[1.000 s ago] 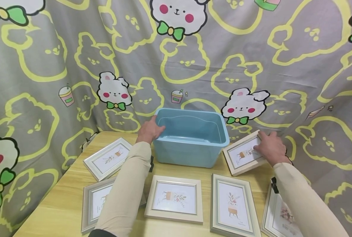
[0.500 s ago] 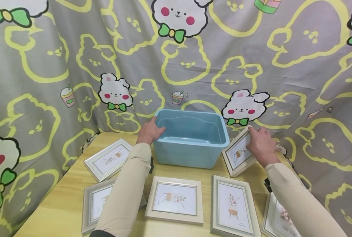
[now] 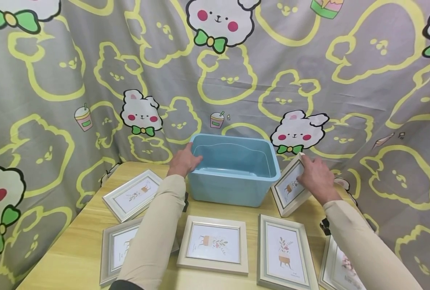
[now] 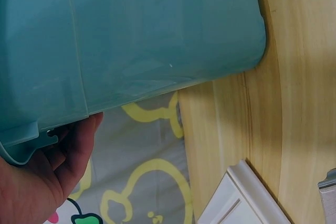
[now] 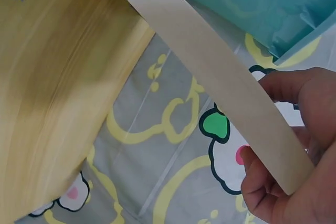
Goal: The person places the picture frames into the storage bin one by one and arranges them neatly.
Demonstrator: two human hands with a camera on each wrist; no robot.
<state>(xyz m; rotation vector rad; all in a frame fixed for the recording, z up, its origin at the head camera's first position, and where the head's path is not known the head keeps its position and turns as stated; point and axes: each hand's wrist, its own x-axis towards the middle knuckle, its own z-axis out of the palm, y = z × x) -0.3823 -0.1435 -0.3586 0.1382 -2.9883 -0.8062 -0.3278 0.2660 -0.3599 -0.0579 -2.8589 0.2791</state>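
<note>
A light blue plastic bin [image 3: 226, 187] stands at the back of the table, nothing showing inside it. My left hand [image 3: 183, 160] grips its left rim; in the left wrist view the fingers [image 4: 79, 156] curl under that rim from outside. To the right of the bin, my right hand [image 3: 318, 179] holds a cream picture frame [image 3: 291, 187] by its upper edge. This frame is tilted up, its lower corner down near the table. In the right wrist view the picture frame's side [image 5: 210, 77] runs between thumb and fingers.
Several other picture frames lie face up: a white one [image 3: 133, 194] at left, a grey one [image 3: 110, 249] partly under the left sleeve, a cream one [image 3: 213, 243] in the middle, others at right [image 3: 285, 251]. A patterned curtain [image 3: 229, 80] hangs behind the wooden table [image 3: 66, 253].
My right hand has moved left and a little up, tipping the cream picture frame steeper toward the bin. The left hand stays on the bin's rim.
</note>
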